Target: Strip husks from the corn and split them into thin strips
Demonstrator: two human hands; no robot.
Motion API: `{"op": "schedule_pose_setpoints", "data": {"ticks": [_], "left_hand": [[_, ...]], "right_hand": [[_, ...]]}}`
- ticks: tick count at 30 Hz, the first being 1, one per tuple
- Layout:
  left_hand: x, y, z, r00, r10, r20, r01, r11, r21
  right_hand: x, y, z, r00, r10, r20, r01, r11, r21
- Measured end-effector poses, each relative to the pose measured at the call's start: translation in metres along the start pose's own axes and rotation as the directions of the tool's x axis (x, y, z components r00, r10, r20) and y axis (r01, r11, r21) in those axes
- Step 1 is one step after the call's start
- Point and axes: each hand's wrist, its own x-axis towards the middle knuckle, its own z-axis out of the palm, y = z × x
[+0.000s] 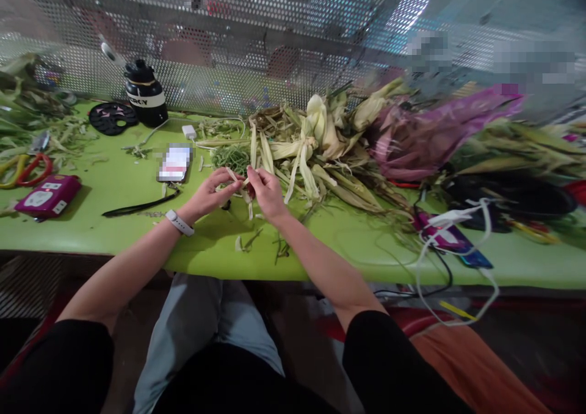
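Observation:
Close together above the green table (196, 243), my two hands work on narrow pale strips of corn husk. My left hand (217, 189), with a white band on its wrist, has its fingers closed round a strip (233, 173). Thumb and forefinger of my right hand (269, 193) pinch the same bundle from the other side, and one strip end (250, 210) hangs below. The fingers partly hide where the strips meet. Just behind lies a small heap of thin green shreds (230, 156). A large pile of corn husks (315, 139) spreads to the right of it.
A phone (174, 162), a black bottle (146, 96) and a magenta power block (49, 195) stand left, with scissors (34, 168). At the right are a purple plastic bag (412, 139) and white cables (419, 267). A perforated metal screen (256, 47) rises behind.

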Motion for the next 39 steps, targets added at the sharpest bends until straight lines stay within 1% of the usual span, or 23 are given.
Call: {"op": "schedule_pose_setpoints", "data": {"ticks": [2, 5, 10, 12, 13, 16, 18, 20, 23, 28, 31, 33, 34, 35, 37, 39], "left_hand": [[0.0, -0.002, 0.002, 0.998, 0.011, 0.063, -0.009, 1.0, -0.017], [-0.001, -0.008, 0.005, 0.99, -0.033, 0.139, 0.041, 0.998, -0.051], [-0.001, -0.012, 0.01, 0.985, -0.052, 0.164, 0.079, 0.984, -0.159], [0.0, -0.013, 0.01, 0.985, -0.049, 0.164, 0.073, 0.987, -0.143], [0.0, -0.013, 0.01, 0.983, -0.048, 0.176, 0.068, 0.992, -0.108], [0.002, -0.014, 0.007, 0.97, -0.049, 0.238, 0.054, 0.998, -0.012], [0.002, -0.015, 0.006, 0.965, -0.036, 0.262, 0.042, 0.999, -0.018], [0.002, -0.015, 0.005, 0.964, -0.025, 0.266, 0.04, 0.998, -0.051], [0.001, -0.015, 0.006, 0.965, -0.044, 0.257, 0.072, 0.992, -0.1], [0.0, -0.011, 0.005, 0.977, -0.09, 0.193, 0.137, 0.96, -0.244], [0.0, -0.011, 0.004, 0.983, -0.113, 0.148, 0.143, 0.967, -0.21], [-0.001, -0.012, 0.003, 0.979, -0.128, 0.162, 0.152, 0.977, -0.149], [-0.001, -0.012, 0.002, 0.973, -0.136, 0.187, 0.161, 0.979, -0.124], [-0.002, -0.012, 0.002, 0.964, -0.143, 0.222, 0.17, 0.98, -0.106], [-0.003, -0.01, 0.002, 0.945, -0.149, 0.291, 0.182, 0.979, -0.089], [-0.003, -0.007, 0.002, 0.929, -0.144, 0.342, 0.185, 0.979, -0.09]], "right_hand": [[-0.002, 0.0, 0.002, 1.0, -0.007, -0.001, 0.007, 1.0, -0.012], [-0.002, 0.001, 0.002, 1.0, -0.014, 0.009, 0.014, 0.999, -0.05], [-0.002, 0.004, 0.001, 1.0, -0.029, -0.006, 0.028, 0.994, -0.106], [-0.002, 0.004, 0.001, 0.999, -0.037, 0.002, 0.037, 0.992, -0.119], [-0.003, 0.004, 0.001, 0.999, -0.045, 0.005, 0.045, 0.99, -0.133], [-0.003, 0.004, 0.001, 0.996, -0.085, -0.009, 0.081, 0.976, -0.201], [-0.002, 0.003, 0.002, 0.996, -0.091, -0.02, 0.084, 0.969, -0.232], [-0.001, 0.004, 0.001, 0.997, -0.08, -0.023, 0.072, 0.965, -0.251], [0.001, 0.005, -0.001, 0.999, -0.047, -0.013, 0.043, 0.966, -0.254], [0.003, 0.006, -0.004, 0.999, 0.027, 0.031, -0.023, 0.991, -0.136], [0.004, 0.004, -0.007, 1.0, 0.027, 0.01, -0.026, 0.994, -0.105], [0.007, 0.001, -0.012, 1.0, 0.007, -0.015, -0.008, 0.993, -0.115], [0.008, 0.0, -0.015, 1.0, 0.002, -0.002, -0.002, 0.993, -0.122], [0.01, -0.002, -0.018, 0.999, 0.011, 0.037, -0.006, 0.991, -0.13], [0.012, -0.004, -0.024, 0.981, 0.068, 0.183, -0.038, 0.986, -0.164], [0.013, -0.006, -0.026, 0.942, 0.115, 0.315, -0.047, 0.975, -0.216]]}}
